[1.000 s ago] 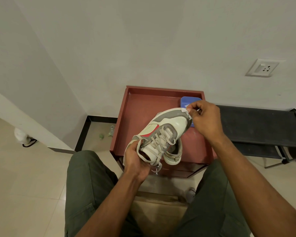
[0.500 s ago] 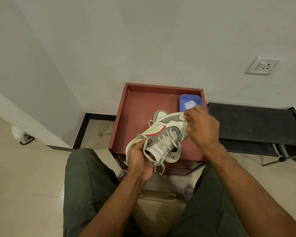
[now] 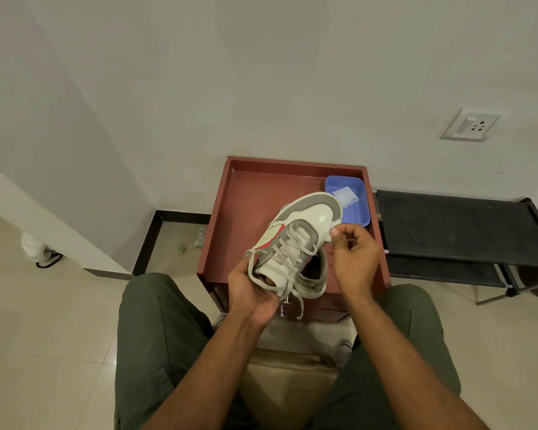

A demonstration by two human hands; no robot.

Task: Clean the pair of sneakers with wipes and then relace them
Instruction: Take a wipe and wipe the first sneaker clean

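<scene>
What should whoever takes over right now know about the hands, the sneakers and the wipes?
Left hand grips the raised sneaker at its heel end.
Right hand pinches a wipe against the toe side.
Second sneaker lies on the red cabinet top; another wipe sits in the blue tray.
Done: wiping started.
Left: finish both sneakers, then relace; laces are in.

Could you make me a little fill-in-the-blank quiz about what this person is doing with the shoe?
1. The left hand holds the sneaker at its ____ end.
2. The right hand pinches a white ____ against the sneaker's side.
3. More wipes lie in a ____ tray.
4. The second sneaker rests on the ____ cabinet.

Missing words: heel; wipe; blue; red
</scene>
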